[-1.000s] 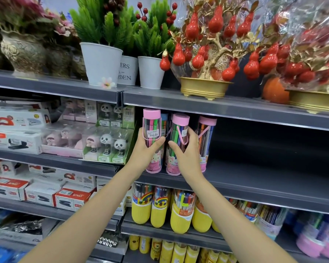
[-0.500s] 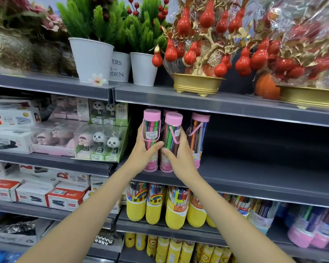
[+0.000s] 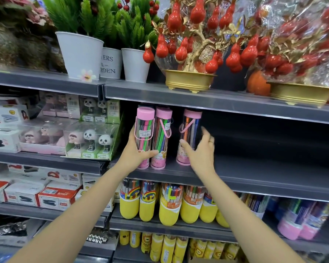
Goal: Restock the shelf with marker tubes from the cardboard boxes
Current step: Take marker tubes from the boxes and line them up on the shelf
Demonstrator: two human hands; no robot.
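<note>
Your right hand (image 3: pixel 201 149) has left the second marker tube (image 3: pixel 160 137) and now opens around the third marker tube (image 3: pixel 188 137), fingers spread, not yet gripping. Your left hand (image 3: pixel 139 150) still holds the first marker tube (image 3: pixel 144 135). All three stand upright on the shelf (image 3: pixel 254 173); spacing adjustment is under way.

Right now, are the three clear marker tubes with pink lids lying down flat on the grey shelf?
No, all three clear marker tubes with pink lids stand upright on their pink bases on the grey shelf.
</note>
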